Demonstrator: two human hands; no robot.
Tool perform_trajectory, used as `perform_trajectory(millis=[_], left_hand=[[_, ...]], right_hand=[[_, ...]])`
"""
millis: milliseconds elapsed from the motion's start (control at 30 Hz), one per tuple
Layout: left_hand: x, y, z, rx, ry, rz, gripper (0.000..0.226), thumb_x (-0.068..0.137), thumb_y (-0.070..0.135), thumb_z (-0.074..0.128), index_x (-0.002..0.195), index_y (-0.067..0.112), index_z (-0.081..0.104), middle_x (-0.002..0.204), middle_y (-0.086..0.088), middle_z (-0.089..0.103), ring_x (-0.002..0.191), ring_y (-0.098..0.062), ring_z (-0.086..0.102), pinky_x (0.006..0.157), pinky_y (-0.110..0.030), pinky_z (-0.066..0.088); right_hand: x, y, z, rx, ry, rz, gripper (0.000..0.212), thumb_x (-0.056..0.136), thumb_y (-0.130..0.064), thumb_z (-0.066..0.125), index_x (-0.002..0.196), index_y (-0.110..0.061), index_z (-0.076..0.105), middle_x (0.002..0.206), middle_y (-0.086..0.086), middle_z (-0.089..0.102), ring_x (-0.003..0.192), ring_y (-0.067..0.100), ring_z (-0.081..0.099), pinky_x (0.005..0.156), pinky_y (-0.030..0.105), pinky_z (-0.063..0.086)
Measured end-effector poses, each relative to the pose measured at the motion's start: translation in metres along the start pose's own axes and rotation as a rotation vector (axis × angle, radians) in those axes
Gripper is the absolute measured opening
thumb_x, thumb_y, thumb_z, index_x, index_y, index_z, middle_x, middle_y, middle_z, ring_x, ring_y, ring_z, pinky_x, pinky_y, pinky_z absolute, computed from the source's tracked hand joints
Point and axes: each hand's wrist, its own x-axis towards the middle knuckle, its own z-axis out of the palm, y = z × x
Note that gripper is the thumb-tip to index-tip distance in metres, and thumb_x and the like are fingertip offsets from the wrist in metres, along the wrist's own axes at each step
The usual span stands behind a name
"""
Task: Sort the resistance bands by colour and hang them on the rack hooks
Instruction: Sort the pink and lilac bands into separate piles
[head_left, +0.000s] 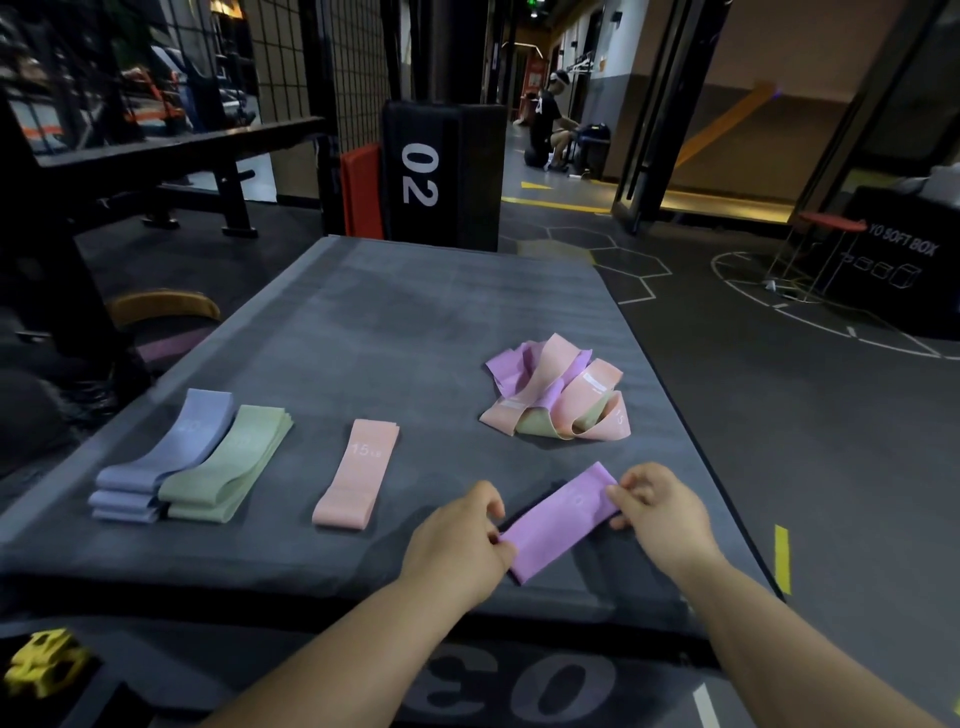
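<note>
The left hand and right hand each pinch one end of a purple band, close to the front edge of the grey surface. To the left lie the blue stack, green stack and pink stack. A tangled pile sits behind, near the right edge. The far half lies bare.

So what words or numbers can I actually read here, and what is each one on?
"02": on the black upright pad.
"03": upside down, on the near black block.
"15": on the pink band; the small letters after it are blurred.
"YO SOFT BOX": on the black cube at right.
Print on the purple band, blue stack and green stack: too faint to read.
</note>
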Motion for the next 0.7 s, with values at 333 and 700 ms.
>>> perform_trajectory(millis=[333,700], left_hand=[[-0.015,-0.018,-0.031,-0.182,0.039,-0.044,0.011,0.08,0.032,0.066,0.081,0.032,0.055,0.072,0.017,0.057,0.071,-0.004,0.055,0.068,-0.02,0.045],[-0.034,-0.088,-0.077,-0.492,0.253,-0.301,0.012,0.075,0.026,0.071,0.074,0.02,0.062,0.067,0.007,0.064,0.064,-0.011,0.058,0.062,-0.027,0.049]], right_hand=[[-0.004,-0.037,0.018,0.327,-0.092,0.043,0.012,0.085,0.002,0.053,0.092,-0.005,0.06,0.07,0.009,0.065,0.057,0.018,0.057,0.056,0.027,0.043],[0.003,-0.136,0.101,-0.015,-0.138,-0.261,0.017,0.087,-0.008,0.059,0.096,-0.018,0.069,0.095,0.003,0.072,0.088,0.021,0.064,0.077,0.028,0.047]])
